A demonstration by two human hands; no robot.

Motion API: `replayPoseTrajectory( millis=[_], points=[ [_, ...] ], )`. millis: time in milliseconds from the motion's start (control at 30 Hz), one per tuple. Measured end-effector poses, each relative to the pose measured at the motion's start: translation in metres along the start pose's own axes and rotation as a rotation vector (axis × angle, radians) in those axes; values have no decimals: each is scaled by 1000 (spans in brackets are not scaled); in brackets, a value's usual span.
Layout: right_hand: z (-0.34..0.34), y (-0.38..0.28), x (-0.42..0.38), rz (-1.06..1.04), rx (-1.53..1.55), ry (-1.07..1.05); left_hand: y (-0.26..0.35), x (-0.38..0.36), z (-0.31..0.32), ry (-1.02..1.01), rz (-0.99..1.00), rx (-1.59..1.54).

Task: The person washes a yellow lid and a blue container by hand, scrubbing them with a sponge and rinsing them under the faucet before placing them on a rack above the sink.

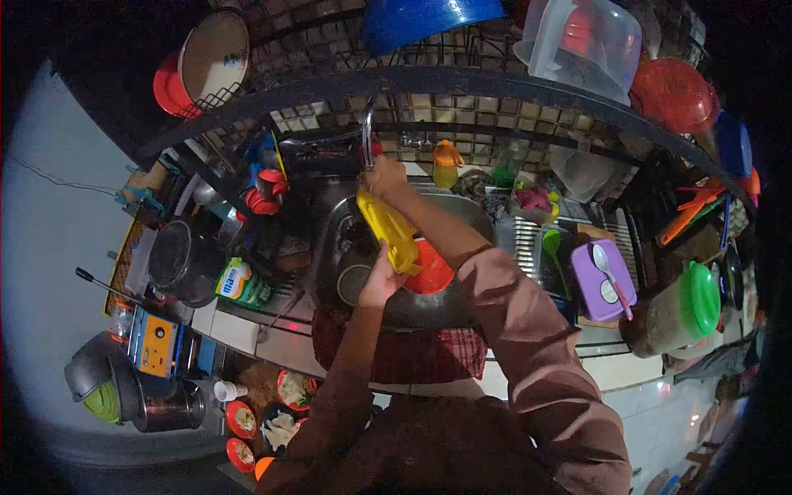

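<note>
Head view, fisheye, dim blue light over a crowded kitchen sink (462,309). Left hand (381,279) closed around the near end of a yellow plastic container (388,229), fingers wrapped on its lower part, holding it tilted over the sink basin. Right hand (384,175) stretched far, up at the tap (368,132), fingers curled at its base; grip itself too small and dark to make out, so cannot tell how tightly closed. Yellow container between the two hands, far end just below the tap, near end above an orange bowl (431,272) sitting inside the sink. Both sleeves a dull reddish brown. Checked red cloth (412,355) hanging over the near edge of the sink. Right of the sink: ribbed draining board with a green ladle (551,243), then a purple lidded box (602,285) with a white spoon (606,264) lying on top, then a jar with a green lid (701,297) on its side. Far behind the tap: small orange-capped bottle (445,163) against the tiled wall. Overhead rack with a blue basin (421,18), a clear plastic tub (582,45) and a red lid (672,92). Left of the sink: dark pot (177,260), a green and white packet (241,282), red cups (264,190). Near left, low down: small red bowls with food (241,419).
</note>
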State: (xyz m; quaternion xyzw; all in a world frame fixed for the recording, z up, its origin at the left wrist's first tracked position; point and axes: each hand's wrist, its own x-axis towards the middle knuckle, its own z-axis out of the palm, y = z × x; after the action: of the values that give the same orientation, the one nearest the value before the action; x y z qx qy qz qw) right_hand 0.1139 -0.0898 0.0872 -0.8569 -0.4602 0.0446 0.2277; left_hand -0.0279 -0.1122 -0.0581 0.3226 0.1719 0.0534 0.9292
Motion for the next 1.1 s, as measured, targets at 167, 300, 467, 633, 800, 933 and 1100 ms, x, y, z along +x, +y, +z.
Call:
replayPoseTrajectory(
  millis=[167, 300, 467, 633, 800, 933, 1100],
  points=[
    [25, -3, 14, -167, 79, 83, -5, 0, 5, 35, 2, 3],
    [1, -9, 12, -358, 183, -224, 1, -5, 6, -6, 27, -129],
    [-7, 11, 15, -374, 278, -264, 4, -6, -10, -119, 80, -243],
    [5, 54, 19, -572, 222, -139, 2, -13, -34, 203, 175, 76],
    [12, 88, -17, -318, 315, -24, 13, -25, -35, 289, 359, 303],
    [28, 126, -31, -246, 33, -33, 22, -27, -12, 215, 455, 443],
    [-35, 140, -75, 196, -355, -153, 27, -31, 31, 163, 505, 584]
  ],
)
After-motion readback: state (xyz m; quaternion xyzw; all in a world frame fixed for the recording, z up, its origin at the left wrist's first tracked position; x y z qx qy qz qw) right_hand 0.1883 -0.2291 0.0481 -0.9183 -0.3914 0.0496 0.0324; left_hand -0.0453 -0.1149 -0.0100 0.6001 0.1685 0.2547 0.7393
